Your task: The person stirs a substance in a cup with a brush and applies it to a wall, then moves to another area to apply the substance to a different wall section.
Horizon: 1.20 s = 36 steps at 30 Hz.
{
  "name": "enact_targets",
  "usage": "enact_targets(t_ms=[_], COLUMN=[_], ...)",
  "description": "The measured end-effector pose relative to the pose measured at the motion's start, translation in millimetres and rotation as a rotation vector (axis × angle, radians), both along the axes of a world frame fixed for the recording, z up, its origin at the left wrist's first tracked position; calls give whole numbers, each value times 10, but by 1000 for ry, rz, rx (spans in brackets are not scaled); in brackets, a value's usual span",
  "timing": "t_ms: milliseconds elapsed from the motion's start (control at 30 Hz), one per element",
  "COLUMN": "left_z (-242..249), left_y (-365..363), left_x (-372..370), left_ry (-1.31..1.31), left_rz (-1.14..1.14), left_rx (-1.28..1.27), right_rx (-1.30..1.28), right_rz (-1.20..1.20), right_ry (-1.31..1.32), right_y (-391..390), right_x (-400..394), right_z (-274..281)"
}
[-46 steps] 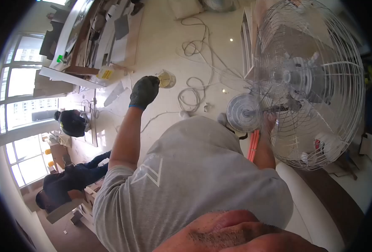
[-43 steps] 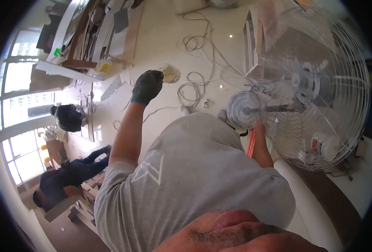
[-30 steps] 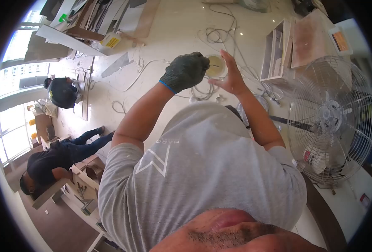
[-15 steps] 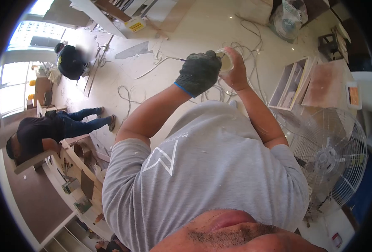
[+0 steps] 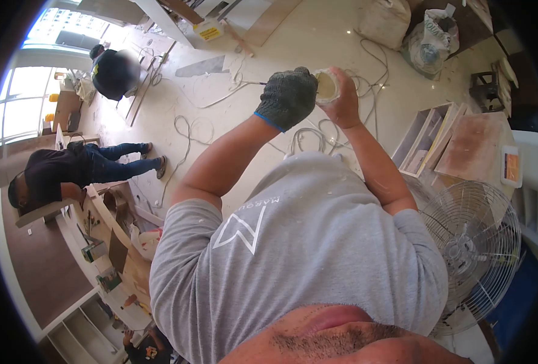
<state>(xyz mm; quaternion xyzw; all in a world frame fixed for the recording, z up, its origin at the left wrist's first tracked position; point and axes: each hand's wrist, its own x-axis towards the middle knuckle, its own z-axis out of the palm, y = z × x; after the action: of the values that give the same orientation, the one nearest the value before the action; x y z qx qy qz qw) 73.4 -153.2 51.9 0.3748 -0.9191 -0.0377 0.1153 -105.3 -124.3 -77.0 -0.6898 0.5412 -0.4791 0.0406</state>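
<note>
My left hand [image 5: 288,99], in a dark knitted glove with a blue cuff, is closed on a thin stick-like tool [image 5: 253,83]. The tool's thin end sticks out to the left, and its other end is hidden. My bare right hand [image 5: 345,100] grips a round container [image 5: 326,86] with a pale rim and a yellowish inside. Its fingers curl round the container's right side. The gloved fingertips are close beside the container's left edge; whether they touch cannot be made out.
Cables [image 5: 323,136] lie looped on the pale floor. A wire fan [image 5: 463,249] and stacked boards [image 5: 472,145] stand at right, sacks [image 5: 429,45] at upper right. One person [image 5: 114,74] crouches at upper left; another [image 5: 50,176] leans over a workbench [image 5: 120,227]. A third person [image 5: 150,349] shows at lower left.
The view has shifted slightly. The container's opening shows more fully between my hands. The third person at the bottom left has come further into view.
</note>
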Motion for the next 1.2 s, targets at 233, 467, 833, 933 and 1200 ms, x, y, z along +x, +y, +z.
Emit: enact_targets(t_ms=[233,467,833,933,1200], left_z=[-30,-4,-94,-35,-164], left_y=[90,114,270,198,186], left_x=[-76,-80,-206,-225,-227], left_ry=[-86,-2,-158,-180,-126], left_rz=[42,3,-122,-66,-34], left_rx=[80,77,219,124,153], right_rx=[43,-20,9,22,34], right_rz=[0,-12,-108,-138,-170], right_ry=[-1,-29,-5,-16,-30], right_y=[120,237,464,491,576], right_x=[-35,-58,-86,-83,-63], right_z=[-67,-50,-33,-76,-163])
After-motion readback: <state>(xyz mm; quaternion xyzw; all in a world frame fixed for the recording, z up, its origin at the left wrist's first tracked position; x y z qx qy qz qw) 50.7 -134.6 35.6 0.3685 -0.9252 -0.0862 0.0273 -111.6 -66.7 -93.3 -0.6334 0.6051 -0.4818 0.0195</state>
